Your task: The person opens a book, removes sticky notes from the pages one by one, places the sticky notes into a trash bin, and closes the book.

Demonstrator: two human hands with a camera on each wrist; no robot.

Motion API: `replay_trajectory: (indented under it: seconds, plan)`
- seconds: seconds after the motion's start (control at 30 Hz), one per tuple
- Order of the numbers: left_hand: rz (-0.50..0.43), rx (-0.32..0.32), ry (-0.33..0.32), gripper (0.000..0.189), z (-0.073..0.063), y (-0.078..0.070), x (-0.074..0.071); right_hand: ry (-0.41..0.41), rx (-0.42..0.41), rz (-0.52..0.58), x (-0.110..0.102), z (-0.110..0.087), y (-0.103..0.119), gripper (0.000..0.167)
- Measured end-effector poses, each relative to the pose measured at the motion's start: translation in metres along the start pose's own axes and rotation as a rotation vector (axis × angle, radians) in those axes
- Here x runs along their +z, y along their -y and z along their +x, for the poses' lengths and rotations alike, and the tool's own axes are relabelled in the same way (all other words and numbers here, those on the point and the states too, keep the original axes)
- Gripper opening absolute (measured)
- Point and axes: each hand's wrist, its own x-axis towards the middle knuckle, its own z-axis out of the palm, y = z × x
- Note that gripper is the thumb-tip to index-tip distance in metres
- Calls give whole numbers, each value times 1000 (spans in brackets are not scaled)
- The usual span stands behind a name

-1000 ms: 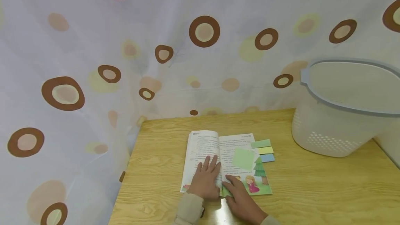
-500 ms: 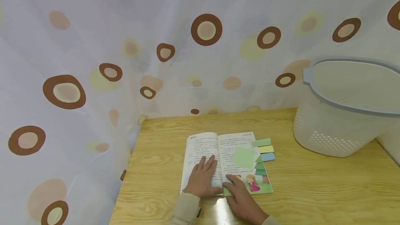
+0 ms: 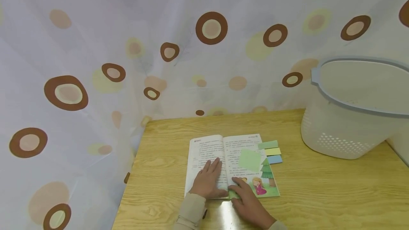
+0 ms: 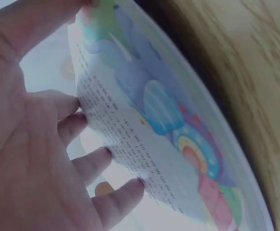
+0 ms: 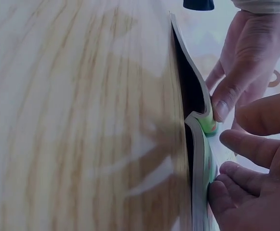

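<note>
I see the left hand [image 3: 207,184], fingers extended, on the left page [image 3: 201,153] of the book [image 3: 231,166]; the right hand [image 3: 249,203], fingers loose, touches the right page [image 3: 238,144] near its close end. Neither grips. The book lies ahead on the counter [image 3: 319,194], crease [image 3: 225,159] running forward between both.

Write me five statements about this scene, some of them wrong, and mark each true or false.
1. The book lies open on the table. True.
2. Both hands rest on the right page. False: the left hand rests on the left page, and the right hand touches the right page.
3. The green note lies on the right page. True.
4. The yellow strip sits between the green strip and the blue strip. True.
5. The basket stands to the left of the book. False: the basket stands to the right.
</note>
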Motion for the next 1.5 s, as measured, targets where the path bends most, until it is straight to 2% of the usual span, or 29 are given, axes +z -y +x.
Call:
replay_trajectory:
  seconds: [0.1, 0.3, 0.47, 0.7, 0.93, 1.07, 1.27, 1.5]
  plan:
    - [12, -5, -5, 107, -1, 0, -2, 5, -1, 9, 0, 0, 1, 33]
    - [40, 20, -20, 102, 1, -1, -1, -5, 14, 1, 1, 0, -1, 33]
    - [10, 33, -13, 99, 4, -2, 2, -24, 0, -4, 3, -1, -3, 31]
    - [21, 44, -11, 99, 5, 0, 2, 6, 36, 6, 3, 0, -4, 31]
    - [21, 5, -2, 115, 5, 1, 4, 6, 37, 1, 2, 0, -3, 30]
    - [28, 3, -9, 113, 5, 1, 6, 35, 70, 25, 1, 0, -3, 32]
    - [-13, -9, -7, 112, 4, -2, 2, 48, 96, 44, -1, 0, -5, 33]
    - [-5, -11, 9, 111, 4, -3, 2, 29, 58, 26, -8, 1, -5, 31]
